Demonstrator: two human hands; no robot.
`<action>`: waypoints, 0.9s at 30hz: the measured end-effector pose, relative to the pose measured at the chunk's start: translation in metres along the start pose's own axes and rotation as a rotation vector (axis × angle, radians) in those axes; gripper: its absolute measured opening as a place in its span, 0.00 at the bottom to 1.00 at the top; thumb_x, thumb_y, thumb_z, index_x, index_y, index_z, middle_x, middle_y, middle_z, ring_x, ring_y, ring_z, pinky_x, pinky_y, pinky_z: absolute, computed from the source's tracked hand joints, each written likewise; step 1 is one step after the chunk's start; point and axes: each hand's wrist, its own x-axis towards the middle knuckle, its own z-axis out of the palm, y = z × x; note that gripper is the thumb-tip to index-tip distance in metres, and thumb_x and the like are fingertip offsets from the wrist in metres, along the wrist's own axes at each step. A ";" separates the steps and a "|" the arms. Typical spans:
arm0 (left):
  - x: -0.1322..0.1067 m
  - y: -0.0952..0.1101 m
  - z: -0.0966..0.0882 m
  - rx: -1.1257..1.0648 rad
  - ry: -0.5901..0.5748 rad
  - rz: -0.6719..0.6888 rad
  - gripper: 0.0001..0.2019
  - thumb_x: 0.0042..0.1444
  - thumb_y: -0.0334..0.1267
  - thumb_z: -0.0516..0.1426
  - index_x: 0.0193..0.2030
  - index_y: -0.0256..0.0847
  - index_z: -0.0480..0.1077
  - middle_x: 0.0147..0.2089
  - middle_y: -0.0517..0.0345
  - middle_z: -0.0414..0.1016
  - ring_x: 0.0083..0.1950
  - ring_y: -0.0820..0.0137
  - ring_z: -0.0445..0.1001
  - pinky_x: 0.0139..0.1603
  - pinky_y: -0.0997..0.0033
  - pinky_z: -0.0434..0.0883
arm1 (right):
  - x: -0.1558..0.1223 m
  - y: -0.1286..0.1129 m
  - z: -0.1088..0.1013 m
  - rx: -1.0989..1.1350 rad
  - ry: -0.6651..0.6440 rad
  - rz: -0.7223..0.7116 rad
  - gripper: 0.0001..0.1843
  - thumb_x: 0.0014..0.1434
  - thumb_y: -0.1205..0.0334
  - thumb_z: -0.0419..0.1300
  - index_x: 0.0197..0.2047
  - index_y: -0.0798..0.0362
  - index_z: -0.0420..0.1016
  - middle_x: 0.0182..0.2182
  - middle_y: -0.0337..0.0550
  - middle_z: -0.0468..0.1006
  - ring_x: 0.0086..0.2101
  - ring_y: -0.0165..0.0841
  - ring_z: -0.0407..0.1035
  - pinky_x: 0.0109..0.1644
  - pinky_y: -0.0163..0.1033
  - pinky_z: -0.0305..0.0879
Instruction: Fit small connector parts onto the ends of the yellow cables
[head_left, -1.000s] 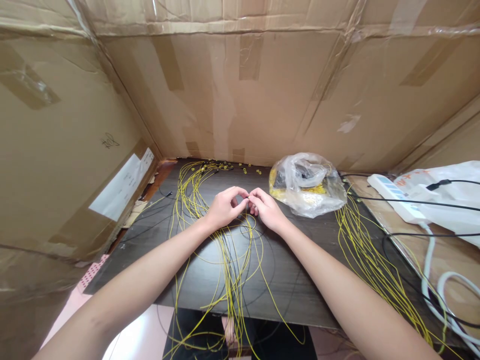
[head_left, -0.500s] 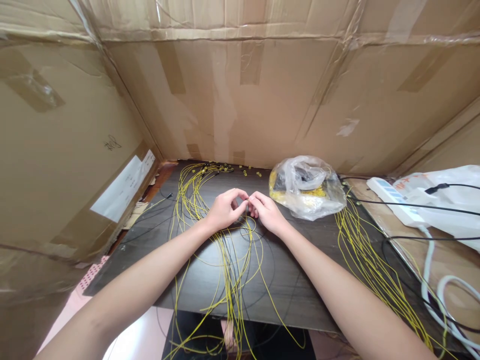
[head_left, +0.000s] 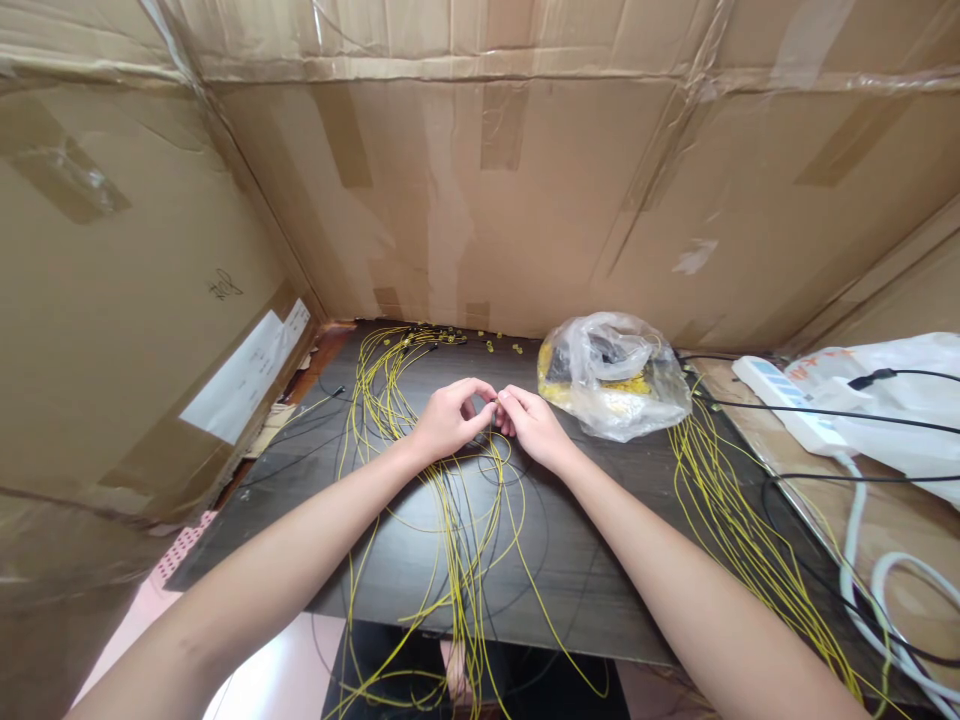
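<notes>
My left hand (head_left: pixel 448 420) and my right hand (head_left: pixel 529 424) meet fingertip to fingertip over the middle of a dark table (head_left: pixel 600 570). Both pinch the end of a thin yellow wire (head_left: pixel 501 470); a tiny part may sit between the fingertips, too small to name. A bundle of yellow wires (head_left: pixel 457 540) runs from under my hands down over the table's front edge. Small yellow pieces (head_left: pixel 491 343) lie scattered at the back of the table.
A clear plastic bag (head_left: pixel 613 375) with yellow and black parts lies right of my hands. More yellow wires (head_left: pixel 739 530) lie to the right. A white power strip (head_left: pixel 784 400), white cable (head_left: pixel 862 560) and white bag (head_left: pixel 900 410) are far right. Cardboard walls (head_left: pixel 480 200) enclose the table.
The view has shifted slightly. My hands stay pinched together at the same spot with only small finger movement.
</notes>
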 end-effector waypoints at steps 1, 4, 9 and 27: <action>0.000 0.000 0.000 0.000 0.003 0.002 0.04 0.62 0.37 0.60 0.42 0.39 0.75 0.34 0.59 0.79 0.26 0.75 0.71 0.32 0.73 0.71 | 0.000 0.000 0.000 -0.004 -0.001 0.000 0.24 0.67 0.39 0.53 0.30 0.49 0.67 0.25 0.37 0.71 0.26 0.31 0.65 0.33 0.39 0.63; 0.000 0.001 -0.001 -0.004 0.007 0.000 0.04 0.61 0.36 0.61 0.41 0.40 0.75 0.35 0.59 0.80 0.26 0.75 0.71 0.32 0.73 0.71 | 0.000 0.000 0.000 -0.007 0.002 0.003 0.25 0.68 0.37 0.53 0.30 0.49 0.67 0.25 0.37 0.71 0.26 0.31 0.65 0.33 0.38 0.64; 0.001 0.001 -0.001 -0.005 0.005 -0.038 0.06 0.64 0.38 0.60 0.43 0.40 0.78 0.36 0.59 0.82 0.26 0.75 0.73 0.33 0.74 0.72 | -0.001 0.001 0.000 -0.020 0.016 -0.007 0.25 0.68 0.36 0.53 0.32 0.49 0.67 0.26 0.37 0.71 0.26 0.31 0.65 0.33 0.38 0.64; 0.002 -0.002 -0.001 -0.022 0.034 -0.114 0.07 0.63 0.40 0.63 0.42 0.40 0.80 0.37 0.58 0.84 0.28 0.74 0.75 0.33 0.74 0.73 | 0.001 0.006 0.000 0.081 0.031 0.023 0.18 0.60 0.44 0.62 0.40 0.50 0.67 0.32 0.36 0.73 0.27 0.29 0.66 0.31 0.37 0.64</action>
